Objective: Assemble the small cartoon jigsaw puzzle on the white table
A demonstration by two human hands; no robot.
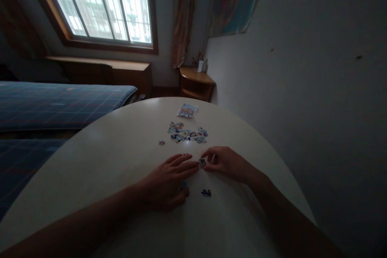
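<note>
My left hand point(169, 181) lies on the table with its fingers stretched out, partly covering a few jigsaw pieces. Bits of blue pieces point(184, 185) show by its thumb. Thumb and fingertips of my right hand point(222, 163) are closed around a small dark jigsaw piece point(202, 163), which also touches or nearly touches the left fingertips. Nearer to me, a couple of joined-looking dark pieces point(206, 193) lie apart. Farther off is a loose pile of jigsaw pieces point(187, 135), with a single piece point(162, 142) to its left.
Behind the pile lies a small picture sheet or packet point(187, 110) on the round white table point(127, 129). A bed with a blue plaid mattress point(60, 105) stands to the left. A wooden corner shelf point(196, 75) is beyond the table, and a bare wall point(302, 88) rises at the right.
</note>
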